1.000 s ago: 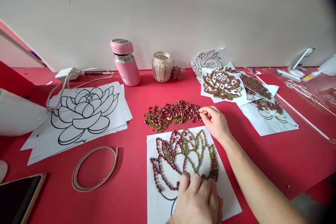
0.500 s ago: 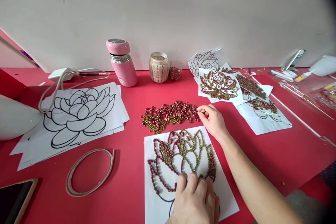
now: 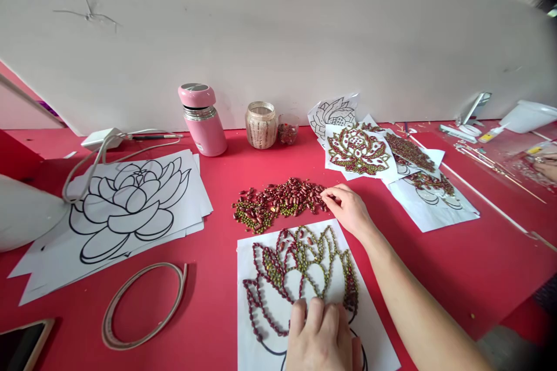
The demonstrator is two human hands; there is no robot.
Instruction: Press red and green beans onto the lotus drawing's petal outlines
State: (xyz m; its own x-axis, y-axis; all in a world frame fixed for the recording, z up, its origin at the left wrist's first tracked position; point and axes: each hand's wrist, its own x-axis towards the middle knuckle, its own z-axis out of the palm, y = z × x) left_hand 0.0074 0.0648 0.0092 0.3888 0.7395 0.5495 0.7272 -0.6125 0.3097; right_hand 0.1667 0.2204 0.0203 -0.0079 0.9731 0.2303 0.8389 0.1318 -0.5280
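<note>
My right hand (image 3: 347,207) reaches to the right end of a loose pile of red and green beans (image 3: 292,193), thumb and forefinger pinched on a red bean at the edge. Below lies a white sheet with a lotus outline (image 3: 378,333), its upper petals edged with red and green beans and some partly filled. My left hand (image 3: 321,336) lies palm down over the sheet's lower middle, fingers bent and close together. Its fingertips are tucked under, so whatever they hold is hidden.
Behind the pile stand a pink thermos (image 3: 203,122), a glass jar (image 3: 261,126) and a small clear cup (image 3: 288,130). Printed flower sheets (image 3: 139,208), a coiled strip (image 3: 143,304) and a phone (image 3: 21,342) lie left. Bean-covered sheets (image 3: 359,151) and another person's hand (image 3: 547,165) are right.
The whole view has shifted, so the table sits lower in the picture. Both hands keep nearly the same places, the right at the pile and the left on the sheet.
</note>
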